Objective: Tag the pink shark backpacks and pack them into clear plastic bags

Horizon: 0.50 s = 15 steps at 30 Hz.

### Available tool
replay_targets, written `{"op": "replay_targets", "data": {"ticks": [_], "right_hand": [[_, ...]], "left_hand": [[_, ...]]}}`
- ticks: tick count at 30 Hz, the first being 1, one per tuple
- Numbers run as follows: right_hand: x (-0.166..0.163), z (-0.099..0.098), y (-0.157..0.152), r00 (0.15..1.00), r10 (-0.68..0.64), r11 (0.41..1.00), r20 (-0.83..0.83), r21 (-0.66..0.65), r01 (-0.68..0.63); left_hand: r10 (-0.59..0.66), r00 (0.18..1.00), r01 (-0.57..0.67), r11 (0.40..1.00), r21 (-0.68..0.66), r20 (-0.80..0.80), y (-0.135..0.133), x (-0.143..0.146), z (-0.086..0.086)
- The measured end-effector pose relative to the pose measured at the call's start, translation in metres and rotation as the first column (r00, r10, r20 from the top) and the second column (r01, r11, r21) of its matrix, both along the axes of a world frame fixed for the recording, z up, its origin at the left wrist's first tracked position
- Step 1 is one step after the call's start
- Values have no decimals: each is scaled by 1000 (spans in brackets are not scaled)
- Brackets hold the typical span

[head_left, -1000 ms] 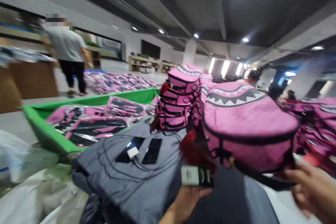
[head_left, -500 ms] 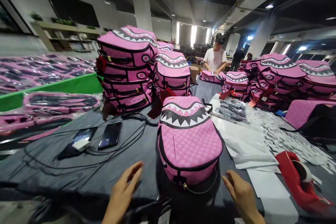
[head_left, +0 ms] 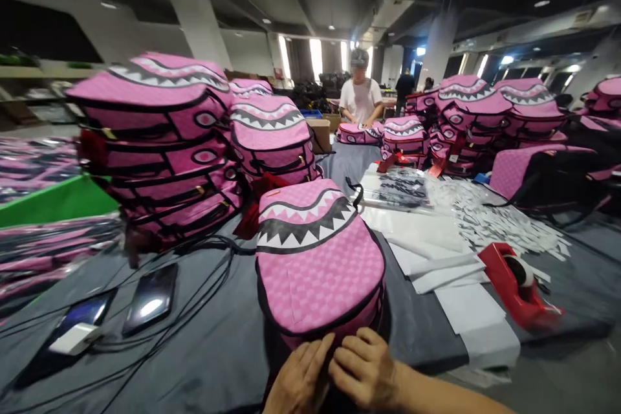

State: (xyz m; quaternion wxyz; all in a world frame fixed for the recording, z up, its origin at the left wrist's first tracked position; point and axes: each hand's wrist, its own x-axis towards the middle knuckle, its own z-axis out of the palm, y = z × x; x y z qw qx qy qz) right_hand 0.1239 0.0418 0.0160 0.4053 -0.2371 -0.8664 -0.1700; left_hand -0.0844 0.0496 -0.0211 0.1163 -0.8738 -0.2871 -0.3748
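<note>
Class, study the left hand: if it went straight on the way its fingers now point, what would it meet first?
Most likely the near end of the pink backpack right in front of the left hand; the fingertips may already touch it, as depth is unclear.

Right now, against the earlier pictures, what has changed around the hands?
The pink backpack, held up by the right hand a second ago, was set down on the table and released. That hand and the left hand then came together at its near end; any grip is hidden. The black phone and red tape dispenser stayed put.
</note>
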Motion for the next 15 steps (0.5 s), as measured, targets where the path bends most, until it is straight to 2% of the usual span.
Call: {"op": "replay_targets", "data": {"ticks": [2, 4, 6, 8, 11, 13, 15], "right_hand": [[35, 9, -4, 998, 27, 998, 64, -54, -23], [66, 11, 7, 996, -8, 997, 87, -80, 15], [86, 4, 30, 997, -45, 990, 63, -130, 52], [90, -8, 56, 999, -45, 968, 27, -244, 50], [77, -23, 79, 998, -23, 868, -57, -496, -8], [66, -27, 76, 982, -83, 776, -172, -629, -45], [61, -29, 58, 927, -140, 668, -347, -724, -171]], "left_hand": [[-16, 999, 14, 998, -65, -30, -1, 2, 19], [-17, 999, 8, 986, -167, -47, -1, 2, 37], [-37, 996, 15, 966, -257, -83, 0, -3, 51], [-60, 991, 24, 958, -284, -119, 3, -13, 58], [-25, 976, -35, 962, -271, -215, 8, -29, 56], [9, 962, -66, 978, -199, -272, 11, -32, 43], [26, 959, -51, 996, -80, -283, 14, -26, 24]]}}
